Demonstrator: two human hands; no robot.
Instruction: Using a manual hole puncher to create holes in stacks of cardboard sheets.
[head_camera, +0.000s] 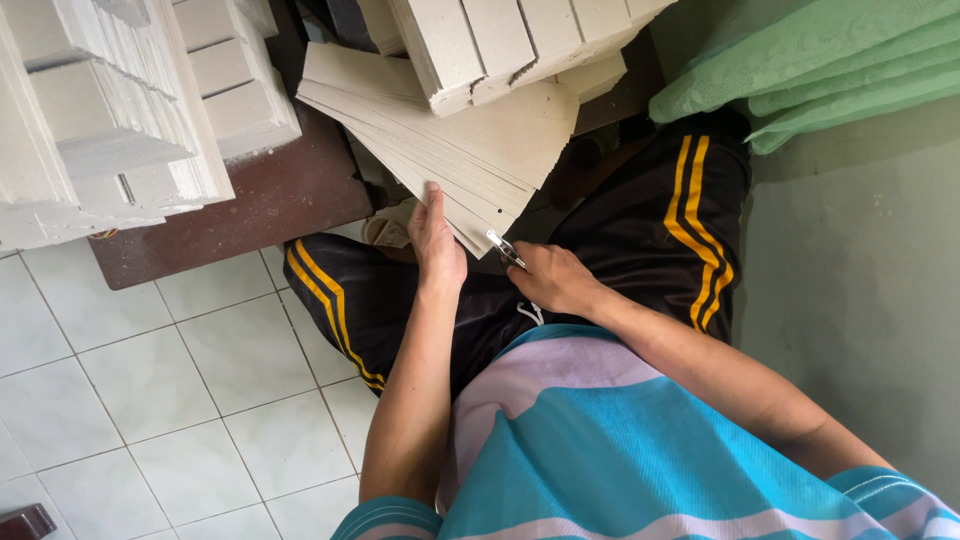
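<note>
Seated position; view straight down over the lap.

- White-tiled floor (150, 400) was noted at left, with a dark brown low table top (250, 210) above it. Stacks of pale grey cardboard blocks (110, 110) were piled on the table; more such blocks (500, 40) were seen at top centre. Folded green sheets (820, 60) were stacked at upper right.
- A fanned sheaf of thin, pale grey cardboard sheets (470, 150) was found resting over the knees, just beyond both hands, its far end tucked under the upper blocks. The sheets were judged light and stiff but easily creased, and apt to slide over one another; a hold at the near lower edge, thumb on top, was judged soundest.
- Left hand (437, 240): fingers extended and nearly flat, laid along the near left edge of the sheaf; the edge was touched, and a true pinch could not be confirmed.
- Right hand (550, 278): closed around a small silver metal tool (505, 247), its tip held at the sheaf's lower corner. The tool's kind could not be made out.
</note>
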